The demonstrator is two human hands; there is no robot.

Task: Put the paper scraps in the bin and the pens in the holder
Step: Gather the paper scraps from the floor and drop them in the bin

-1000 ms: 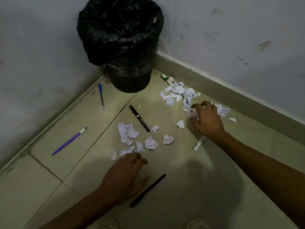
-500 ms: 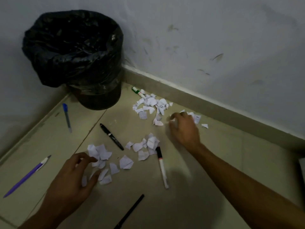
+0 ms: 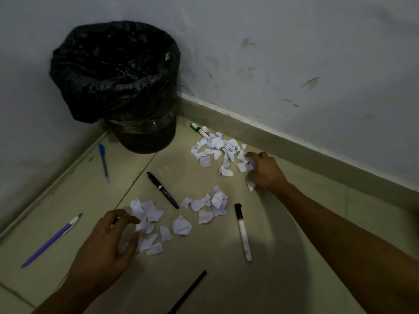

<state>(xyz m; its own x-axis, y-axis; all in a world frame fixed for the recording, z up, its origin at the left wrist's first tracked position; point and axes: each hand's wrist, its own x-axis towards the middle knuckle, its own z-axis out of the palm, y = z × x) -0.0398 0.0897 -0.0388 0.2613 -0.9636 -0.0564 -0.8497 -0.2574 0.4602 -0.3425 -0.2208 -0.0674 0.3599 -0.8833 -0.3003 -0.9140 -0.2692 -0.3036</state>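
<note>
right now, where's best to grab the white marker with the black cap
Pinch the white marker mid-barrel from straight above, fingers on its left and right sides. It lies flat, cap away from you near paper scraps, bare floor beside the barrel.

- Dim corner of a plain indoor room; whether home or office cannot be told.
- Scuffed white walls (image 3: 294, 53) meet a skirting (image 3: 317, 155) and a pale tiled floor (image 3: 283, 279).
- A bin (image 3: 145, 139) lined with a black bag (image 3: 113, 71) stands in the far corner.
</note>
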